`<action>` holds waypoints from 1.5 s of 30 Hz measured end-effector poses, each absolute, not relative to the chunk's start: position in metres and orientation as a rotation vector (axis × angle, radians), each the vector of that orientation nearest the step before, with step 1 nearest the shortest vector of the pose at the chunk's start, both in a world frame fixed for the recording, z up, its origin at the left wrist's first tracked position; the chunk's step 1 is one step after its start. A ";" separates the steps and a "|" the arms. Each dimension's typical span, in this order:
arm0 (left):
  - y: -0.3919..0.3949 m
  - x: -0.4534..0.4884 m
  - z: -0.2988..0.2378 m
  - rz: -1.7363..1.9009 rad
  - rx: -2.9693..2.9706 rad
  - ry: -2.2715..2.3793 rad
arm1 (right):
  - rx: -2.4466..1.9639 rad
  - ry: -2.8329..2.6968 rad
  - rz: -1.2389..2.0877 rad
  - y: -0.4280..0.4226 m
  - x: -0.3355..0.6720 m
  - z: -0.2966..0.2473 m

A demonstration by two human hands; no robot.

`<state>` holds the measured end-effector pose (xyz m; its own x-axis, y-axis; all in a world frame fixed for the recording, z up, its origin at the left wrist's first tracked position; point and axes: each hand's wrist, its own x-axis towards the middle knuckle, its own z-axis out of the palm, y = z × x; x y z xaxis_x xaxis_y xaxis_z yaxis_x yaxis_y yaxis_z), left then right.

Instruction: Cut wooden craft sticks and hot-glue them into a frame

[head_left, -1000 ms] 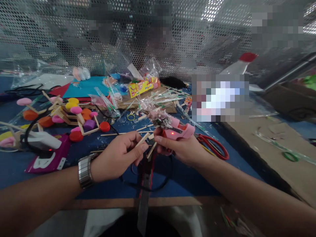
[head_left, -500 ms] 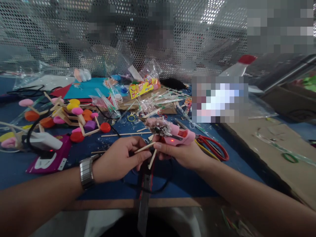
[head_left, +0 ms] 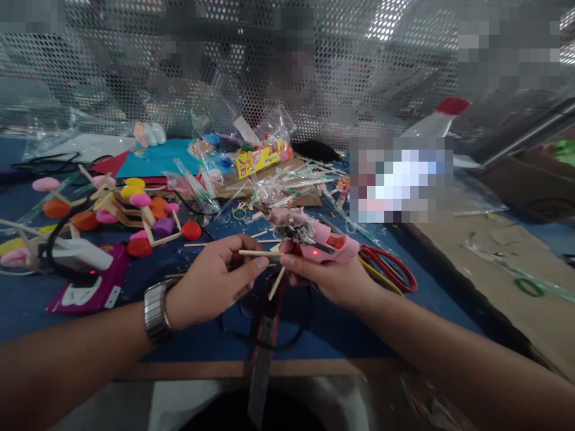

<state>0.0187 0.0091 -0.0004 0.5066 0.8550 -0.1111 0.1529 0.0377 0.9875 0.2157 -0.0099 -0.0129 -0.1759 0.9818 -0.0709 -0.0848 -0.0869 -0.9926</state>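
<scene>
My left hand (head_left: 211, 281), with a metal watch on its wrist, closes thumb and fingers around a short thin wooden stick (head_left: 251, 253) that lies nearly level. The stick's right end meets the thumb of my right hand (head_left: 327, 278). A second wooden stick (head_left: 277, 284) slants down from my right fingertips. My right hand also has hold of a pink hot glue gun (head_left: 335, 246) with a lit red light; stringy glue and debris cover its nozzle end, which points left. My grip on its handle is mostly hidden. Below the hands, a utility knife (head_left: 266, 335) overhangs the table edge, blade out.
To the left are joined stick pieces with coloured discs (head_left: 141, 218) and a purple power strip (head_left: 108, 278) with a plug. Red-handled scissors (head_left: 395, 269) lie right of my hand. Behind are scattered sticks (head_left: 296, 179) and a yellow packet (head_left: 263, 158). Cardboard (head_left: 503, 269) covers the right side.
The stick in my left hand has swung from slanted to nearly level, its left end rising. My right hand and the glue gun have shifted slightly to the right.
</scene>
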 end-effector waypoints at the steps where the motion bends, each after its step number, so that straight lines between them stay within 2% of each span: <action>1: 0.009 0.019 -0.001 0.680 1.438 0.943 | -1.108 -1.239 1.418 -0.010 0.215 -0.014; 10: 0.011 0.018 -0.001 0.696 1.285 0.959 | -1.024 -1.479 1.188 -0.012 0.215 -0.020; 39: 0.012 0.019 0.004 0.664 1.354 1.032 | -1.117 -1.681 0.952 -0.013 0.215 -0.015; 45: 0.012 0.019 0.004 0.676 1.401 1.052 | -1.120 -1.625 0.986 -0.013 0.214 -0.016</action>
